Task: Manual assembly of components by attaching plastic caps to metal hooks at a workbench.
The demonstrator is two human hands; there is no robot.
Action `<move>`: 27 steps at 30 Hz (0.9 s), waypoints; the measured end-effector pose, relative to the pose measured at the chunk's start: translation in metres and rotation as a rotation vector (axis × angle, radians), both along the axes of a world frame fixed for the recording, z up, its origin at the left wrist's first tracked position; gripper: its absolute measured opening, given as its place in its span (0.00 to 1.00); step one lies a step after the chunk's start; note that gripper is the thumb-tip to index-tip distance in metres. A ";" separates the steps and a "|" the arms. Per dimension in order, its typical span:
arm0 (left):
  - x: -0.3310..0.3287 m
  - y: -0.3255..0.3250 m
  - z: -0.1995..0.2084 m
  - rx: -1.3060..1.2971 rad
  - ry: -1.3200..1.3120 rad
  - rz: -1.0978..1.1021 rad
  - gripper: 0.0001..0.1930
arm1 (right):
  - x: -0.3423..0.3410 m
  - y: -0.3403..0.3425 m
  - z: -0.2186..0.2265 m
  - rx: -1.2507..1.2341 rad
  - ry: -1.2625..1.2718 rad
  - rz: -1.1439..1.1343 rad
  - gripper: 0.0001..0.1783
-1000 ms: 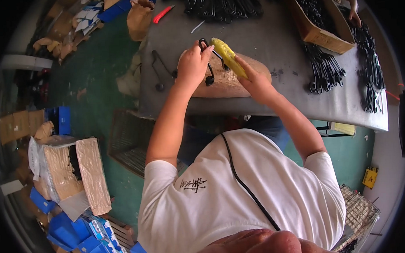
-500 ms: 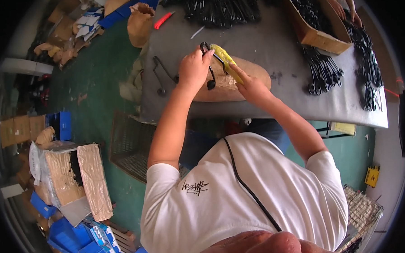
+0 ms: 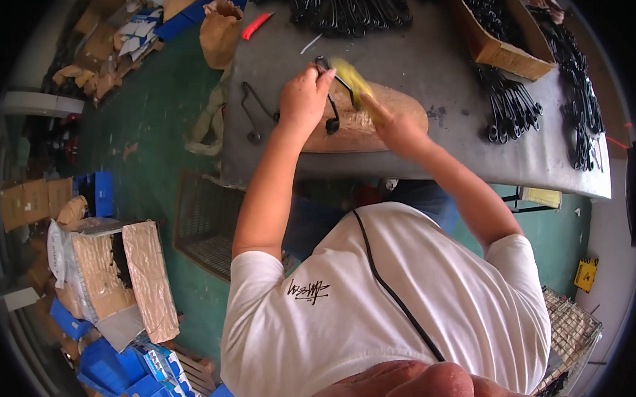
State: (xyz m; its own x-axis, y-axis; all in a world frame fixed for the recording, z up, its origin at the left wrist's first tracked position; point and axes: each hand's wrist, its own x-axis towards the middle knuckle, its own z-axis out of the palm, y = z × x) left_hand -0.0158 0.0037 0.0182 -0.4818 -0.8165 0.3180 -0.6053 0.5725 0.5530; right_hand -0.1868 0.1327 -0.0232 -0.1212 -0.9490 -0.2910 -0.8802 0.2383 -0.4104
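My left hand (image 3: 301, 101) is closed on a black bent metal rod (image 3: 331, 118) with small rounded ends. The rod hangs over a brown oval pad (image 3: 403, 111) on the grey table. In my right hand (image 3: 402, 132) is a long yellow hand tool (image 3: 354, 85), smeared by motion, whose exact kind I cannot make out. Its length lies close beside the rod; whether they touch I cannot tell. Left of my left hand, another black bent rod (image 3: 252, 110) lies on the table.
Piles of black rods (image 3: 352, 9) lie at the table's far side, with more rods (image 3: 513, 108) at the right. A cardboard box (image 3: 514, 63) holds many black parts. A red-handled knife (image 3: 256, 25) lies far left. At far right is another person's hand (image 3: 552, 7).
My right hand has shifted slightly right, and the yellow tool is now blurred. The left hand and rod stay almost in place. The other person's hands have moved farther away.
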 end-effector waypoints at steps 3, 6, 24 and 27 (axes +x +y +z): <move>0.001 0.005 -0.003 0.002 -0.009 0.016 0.16 | 0.000 0.012 -0.027 -0.185 -0.219 0.020 0.34; 0.010 0.005 -0.015 0.036 0.100 -0.019 0.14 | -0.016 0.013 -0.013 -0.100 -0.655 -0.158 0.35; -0.027 0.061 0.007 0.235 0.422 -0.172 0.10 | 0.001 0.049 0.043 -0.906 -0.368 -0.285 0.38; -0.027 0.059 0.007 0.225 0.376 -0.161 0.10 | -0.008 0.041 -0.045 -0.510 -0.218 -0.151 0.38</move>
State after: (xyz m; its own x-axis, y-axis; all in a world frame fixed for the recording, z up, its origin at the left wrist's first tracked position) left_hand -0.0431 0.0629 0.0253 -0.4933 -0.8096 0.3181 -0.2522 0.4832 0.8384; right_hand -0.1953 0.1737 -0.0678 -0.2547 -0.9527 0.1659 -0.7338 0.0786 -0.6748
